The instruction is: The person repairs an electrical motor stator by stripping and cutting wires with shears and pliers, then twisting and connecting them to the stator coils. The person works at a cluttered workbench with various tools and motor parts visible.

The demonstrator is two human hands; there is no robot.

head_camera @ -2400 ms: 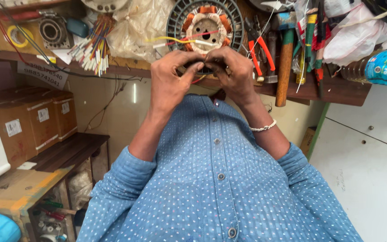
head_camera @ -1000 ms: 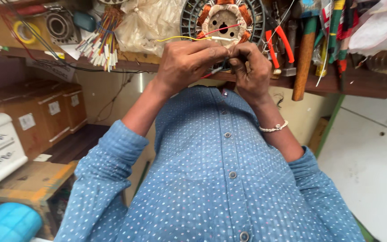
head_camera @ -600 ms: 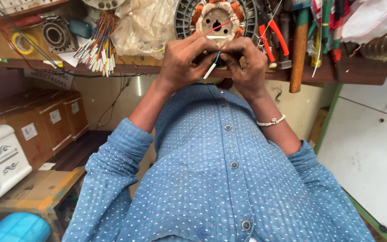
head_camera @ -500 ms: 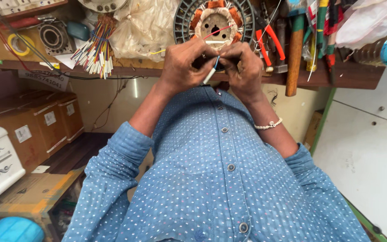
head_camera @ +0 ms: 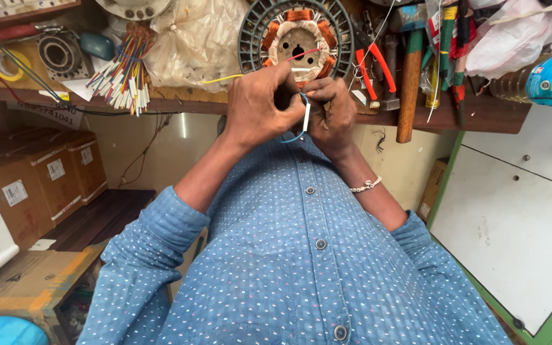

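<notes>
Blue wire (head_camera: 296,135) w/ a white sleeve (head_camera: 306,117) sat pinched between both hands, right in front of the wound stator (head_camera: 296,35), which sat on the worktop (head_camera: 467,118) edge. Sleeve stood nearly upright; the wire looped out below it over the blue dotted shirt (head_camera: 289,255).

Left hand (head_camera: 258,105) was clenched, its fingers (head_camera: 287,80) closed on the wire near the sleeve's top. Right hand (head_camera: 332,114) was curled tight too, fingers gripping the wire just beside the sleeve; knuckles of the two hands were touching or nearly so. A thin bracelet (head_camera: 365,186) hung on the right wrist.

Stator: round grey slotted ring, copper coils around the core, red and yellow leads coming off it toward the hands. Exact point where the blue wire joined it couldn't be told — hidden by fingers.

Right of the stator on the worktop: red-handled pliers (head_camera: 372,64), a hammer (head_camera: 410,83) w/ wooden handle, green-handled tools, a plastic bottle (head_camera: 547,80) lying at far right. Left of it: a clear plastic bag (head_camera: 193,41), a bundle of coloured wires (head_camera: 122,76) w/ white tips, a roll of yellow tape (head_camera: 1,64).

Below the worktop at left: cardboard boxes (head_camera: 39,179). At right: a white panel (head_camera: 519,223) w/ green frame.
</notes>
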